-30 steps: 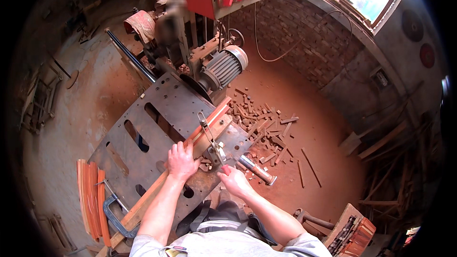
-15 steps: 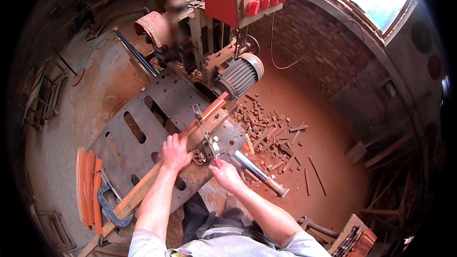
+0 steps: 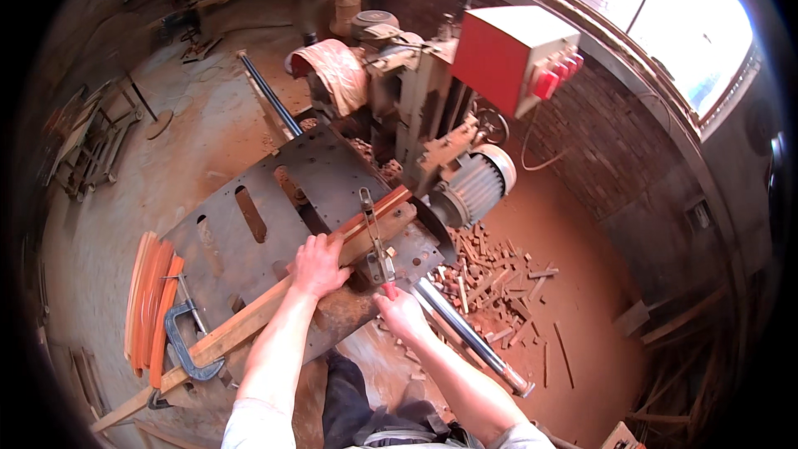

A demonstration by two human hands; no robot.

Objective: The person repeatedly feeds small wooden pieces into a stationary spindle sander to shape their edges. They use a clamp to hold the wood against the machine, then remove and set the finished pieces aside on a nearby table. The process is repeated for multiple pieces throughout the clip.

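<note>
A slotted metal machine table [image 3: 224,237] lies before me. A reddish wooden strip [image 3: 384,204] rests along a paler wooden fence [image 3: 249,313] across it. My left hand [image 3: 318,267] presses down on the strip and fence, fingers bent over the wood. My right hand [image 3: 402,314] grips the red handle of a toggle clamp [image 3: 381,266]; the clamp's metal arm reaches across the strip. The strip's far end is beside a grey electric motor [image 3: 475,186]. Left of the fence, a blue-grey G-clamp [image 3: 184,341] holds it to the table.
Several curved reddish wood pieces [image 3: 154,303] lie at the table's left edge. Steel guide rods [image 3: 474,334] stick out on both sides. A red switch box [image 3: 511,58] hangs above the motor. Wood offcuts [image 3: 503,283] cover the floor at right. A wooden rack [image 3: 100,137] stands far left.
The view has swung, so the machine appears farther right and lower. More of the near guide rod shows; the table has slid away along it. Both hands keep their holds.
</note>
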